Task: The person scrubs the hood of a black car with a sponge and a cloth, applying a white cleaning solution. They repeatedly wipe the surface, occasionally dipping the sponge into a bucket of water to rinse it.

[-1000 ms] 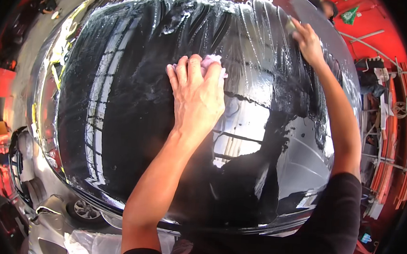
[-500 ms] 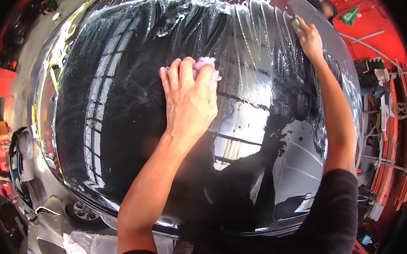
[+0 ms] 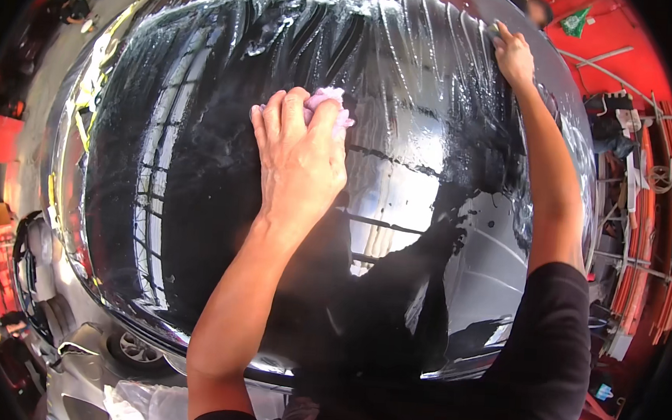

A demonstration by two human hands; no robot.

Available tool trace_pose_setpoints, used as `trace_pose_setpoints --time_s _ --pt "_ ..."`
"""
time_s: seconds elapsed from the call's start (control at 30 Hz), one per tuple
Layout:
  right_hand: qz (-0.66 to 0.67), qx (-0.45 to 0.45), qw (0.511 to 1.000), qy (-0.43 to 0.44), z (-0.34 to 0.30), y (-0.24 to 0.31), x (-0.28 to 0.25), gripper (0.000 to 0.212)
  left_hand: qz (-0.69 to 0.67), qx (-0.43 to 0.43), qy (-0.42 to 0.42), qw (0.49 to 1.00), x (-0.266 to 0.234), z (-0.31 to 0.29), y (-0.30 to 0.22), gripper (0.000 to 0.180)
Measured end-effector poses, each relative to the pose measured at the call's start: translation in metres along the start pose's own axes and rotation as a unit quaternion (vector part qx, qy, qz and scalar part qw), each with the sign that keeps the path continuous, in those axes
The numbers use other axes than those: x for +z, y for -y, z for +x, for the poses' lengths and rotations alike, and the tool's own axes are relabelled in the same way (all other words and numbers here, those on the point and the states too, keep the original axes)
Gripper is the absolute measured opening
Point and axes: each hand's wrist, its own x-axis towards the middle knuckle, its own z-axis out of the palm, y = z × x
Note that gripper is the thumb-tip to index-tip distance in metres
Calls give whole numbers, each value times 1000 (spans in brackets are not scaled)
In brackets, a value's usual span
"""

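Note:
A glossy black car panel fills the middle of the head view, its wet surface streaked with whitish suds toward the far side. My left hand presses a crumpled pale pink cloth against the panel, fingers bent around it. Up at the far right, my right hand grips a small greyish block on the sudsy part. Only a bit of that block shows past the fingers, so its exact kind is unclear.
Yellow-green tape or film runs along the panel's left side. A silver car part with a wheel lies lower left, near clear plastic sheeting. Metal pipes and racks line the red area on the right. Another person is partly visible at the far right.
My right hand has shifted slightly away and to the right over the panel, and less of the block shows. The left hand stays on the cloth, while the whole view has drifted a little.

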Motion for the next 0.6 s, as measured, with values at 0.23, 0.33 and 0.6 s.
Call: trace_pose_setpoints --time_s 0.23,0.33,0.6 --pt "144 -123 981 48 -141 56 -84 54 57 -28 1 998 -21 -8 15 34" --pt "181 -145 972 46 -110 36 -72 55 43 -27 4 999 -18 -6 13 33" --pt "95 -68 993 29 -42 35 -16 51 18 -18 13 1000 -9 -5 15 33"
